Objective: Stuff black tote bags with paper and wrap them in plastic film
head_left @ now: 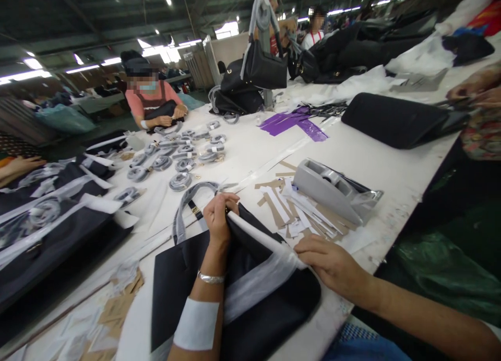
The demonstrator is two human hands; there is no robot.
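Both your left hand (219,217) and your right hand (324,256) are clamped on a smooth black bag (274,314) at the near centre of a broad white table (242,147). Left fingers curl tight at the bag's upper edge, by the far end of a slim white wrapped strip (256,236). Right fingers pinch that strip's near right end, where translucent white film (260,283) slants across the bag. A silver metal bracelet (211,278) circles your left wrist. Farther right, a grey plastic tape dispenser (331,189) stands beside loose tan and white paper strips (291,209). Far left lie coiled grey wrapped straps (180,181); beyond them, a co-worker in a coral top (135,103) handles a black piece (166,110). More black bags (78,246) fill the left side.
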